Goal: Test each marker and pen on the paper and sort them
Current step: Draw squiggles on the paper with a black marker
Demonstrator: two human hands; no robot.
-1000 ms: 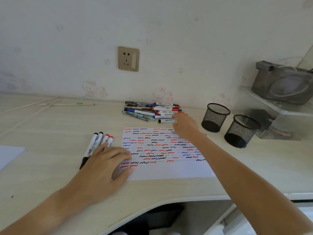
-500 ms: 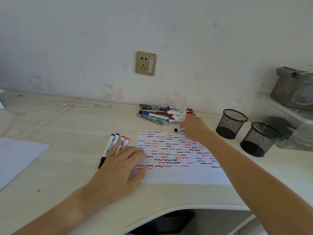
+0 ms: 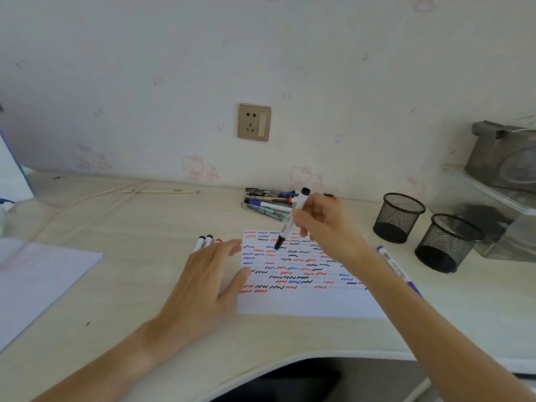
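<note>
My right hand (image 3: pixel 324 227) holds a white marker with a black cap (image 3: pixel 291 219) tilted above the top of the white paper (image 3: pixel 304 303), capped end pointing down. The paper is covered in red, blue and black squiggles. My left hand (image 3: pixel 208 274) lies flat with its fingers on the paper's left edge and covers part of a small row of markers (image 3: pixel 206 240). A pile of pens and markers (image 3: pixel 269 203) lies by the wall behind the paper. A blue pen (image 3: pixel 396 266) lies to the right of the paper.
Two black mesh pen cups (image 3: pixel 398 217) (image 3: pixel 446 242) stand at the right. A clear shelf with a grey object (image 3: pixel 504 158) is at the far right. Another white sheet (image 3: pixel 34 280) lies at the left. A cable and a thin stick (image 3: pixel 159 192) run along the back of the desk.
My right hand has lifted a black-capped marker from beside the pile and brought it over the paper. The camera view has shifted. My left hand stays on the paper's edge.
</note>
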